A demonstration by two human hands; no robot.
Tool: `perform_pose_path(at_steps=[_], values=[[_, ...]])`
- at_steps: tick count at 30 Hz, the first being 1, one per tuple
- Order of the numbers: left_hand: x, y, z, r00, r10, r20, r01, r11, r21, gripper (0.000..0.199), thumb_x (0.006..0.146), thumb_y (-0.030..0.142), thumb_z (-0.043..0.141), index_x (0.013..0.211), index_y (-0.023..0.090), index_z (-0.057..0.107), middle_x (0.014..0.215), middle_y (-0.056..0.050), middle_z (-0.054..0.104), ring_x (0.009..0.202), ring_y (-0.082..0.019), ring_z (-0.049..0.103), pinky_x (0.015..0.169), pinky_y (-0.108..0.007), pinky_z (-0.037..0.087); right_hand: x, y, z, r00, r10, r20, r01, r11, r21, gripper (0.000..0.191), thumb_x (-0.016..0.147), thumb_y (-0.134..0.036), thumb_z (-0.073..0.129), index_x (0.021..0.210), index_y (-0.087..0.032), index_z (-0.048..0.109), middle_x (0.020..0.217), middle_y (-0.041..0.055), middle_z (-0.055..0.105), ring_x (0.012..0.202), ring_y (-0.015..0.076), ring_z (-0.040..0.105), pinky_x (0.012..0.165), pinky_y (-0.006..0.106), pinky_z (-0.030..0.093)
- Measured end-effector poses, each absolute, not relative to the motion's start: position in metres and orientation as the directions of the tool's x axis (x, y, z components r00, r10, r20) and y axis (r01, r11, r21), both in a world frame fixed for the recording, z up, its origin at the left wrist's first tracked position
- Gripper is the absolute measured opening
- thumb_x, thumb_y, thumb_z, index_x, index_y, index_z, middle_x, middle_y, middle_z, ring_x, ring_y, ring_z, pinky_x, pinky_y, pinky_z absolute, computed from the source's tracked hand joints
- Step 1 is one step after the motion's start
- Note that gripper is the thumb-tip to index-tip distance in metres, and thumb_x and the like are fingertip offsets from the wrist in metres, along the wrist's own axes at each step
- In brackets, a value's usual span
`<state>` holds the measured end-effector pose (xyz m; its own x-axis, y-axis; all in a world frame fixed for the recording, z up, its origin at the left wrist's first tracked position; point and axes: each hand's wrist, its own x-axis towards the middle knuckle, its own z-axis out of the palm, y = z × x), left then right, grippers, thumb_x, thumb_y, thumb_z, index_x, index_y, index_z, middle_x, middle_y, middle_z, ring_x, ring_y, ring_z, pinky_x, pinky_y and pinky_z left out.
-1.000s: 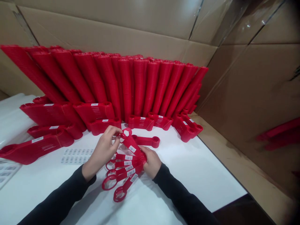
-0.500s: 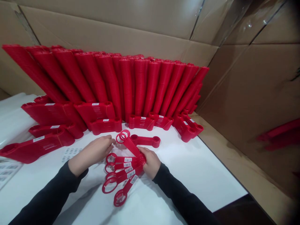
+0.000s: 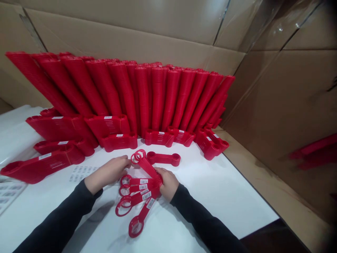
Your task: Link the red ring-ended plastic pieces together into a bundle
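Observation:
My right hand (image 3: 169, 183) is closed around a fan of flat red plastic pieces with ring ends (image 3: 147, 168), gripping them where they gather. Several spread leftward at different angles, and most show a white barcode label (image 3: 146, 195). My left hand (image 3: 112, 173) is beside the rings of the uppermost pieces, its fingers curled together. What those fingers pinch, if anything, is hidden. Just beyond the fan, a small stack of the same red pieces (image 3: 163, 159) lies on the white table (image 3: 210, 196).
Tall leaning stacks of red pieces (image 3: 158, 98) line the back against a cardboard wall (image 3: 131, 38). Shorter labelled bundles (image 3: 119, 141) stand before them. A sheet of barcode stickers (image 3: 81, 172) lies by my left forearm, another sheet (image 3: 10, 193) at the far left.
The topmost pieces in the fan have tilted slightly lower, and the lowest piece has swung a little downward. My left hand has shifted slightly right, staying by the top rings.

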<state>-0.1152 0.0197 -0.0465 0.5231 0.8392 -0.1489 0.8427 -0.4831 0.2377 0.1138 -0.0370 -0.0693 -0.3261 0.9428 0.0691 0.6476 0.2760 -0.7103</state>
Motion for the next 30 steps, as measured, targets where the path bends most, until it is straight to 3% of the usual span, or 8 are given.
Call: perform_pose_path(at_steps=[6, 11, 16, 21, 30], values=[[-0.113, 0.021, -0.044, 0.526, 0.839, -0.143, 0.839, -0.483, 0.251, 0.013, 0.072, 0.015, 0.042, 0.062, 0.019, 0.049, 0.064, -0.001, 0.054, 0.058, -0.015, 0.049, 0.055, -0.025, 0.032, 0.115, -0.035, -0.07, -0.312, 0.949, 0.038, 0.663, 0.246, -0.707, 0.043, 0.07, -0.009, 0.047, 0.111, -0.016, 0.059, 0.103, 0.0094, 0.065, 0.093, 0.0234, 0.061, 0.078, 0.03, 0.047], [-0.117, 0.018, -0.025, 0.55, 0.826, -0.128, 0.812, -0.492, 0.315, 0.012, 0.077, 0.022, 0.043, 0.066, 0.019, 0.047, 0.069, 0.0, 0.055, 0.061, -0.014, 0.048, 0.057, -0.024, 0.034, 0.115, -0.035, -0.071, -0.304, 0.953, 0.014, 0.676, 0.226, -0.702, 0.044, 0.068, -0.008, 0.048, 0.11, -0.017, 0.059, 0.103, 0.0092, 0.065, 0.093, 0.0233, 0.061, 0.079, 0.03, 0.047], [-0.102, 0.003, 0.002, 0.545, 0.838, -0.026, 0.729, -0.458, 0.509, 0.016, 0.082, 0.03, 0.044, 0.071, 0.02, 0.048, 0.071, 0.001, 0.056, 0.064, -0.013, 0.049, 0.059, -0.023, 0.036, 0.113, -0.037, -0.067, -0.302, 0.953, 0.016, 0.676, 0.226, -0.701, 0.04, 0.07, -0.01, 0.048, 0.109, -0.017, 0.059, 0.103, 0.0095, 0.066, 0.092, 0.0237, 0.061, 0.078, 0.031, 0.047], [-0.073, -0.009, -0.002, 0.513, 0.858, 0.019, 0.622, -0.387, 0.681, 0.016, 0.081, 0.032, 0.049, 0.072, 0.019, 0.053, 0.072, 0.002, 0.059, 0.067, -0.013, 0.053, 0.062, -0.023, 0.039, 0.112, -0.039, -0.064, -0.303, 0.951, 0.055, 0.658, 0.251, -0.709, 0.042, 0.071, -0.01, 0.048, 0.111, -0.018, 0.059, 0.105, 0.0085, 0.066, 0.095, 0.0235, 0.061, 0.08, 0.032, 0.046], [-0.062, -0.012, -0.014, 0.506, 0.863, 0.009, 0.608, -0.364, 0.705, 0.013, 0.08, 0.03, 0.052, 0.072, 0.019, 0.056, 0.072, 0.002, 0.061, 0.068, -0.014, 0.055, 0.063, -0.025, 0.04, 0.112, -0.042, -0.063, -0.303, 0.95, 0.077, 0.641, 0.263, -0.721, 0.042, 0.071, -0.011, 0.048, 0.111, -0.018, 0.059, 0.105, 0.0082, 0.065, 0.095, 0.0237, 0.06, 0.081, 0.032, 0.046]])
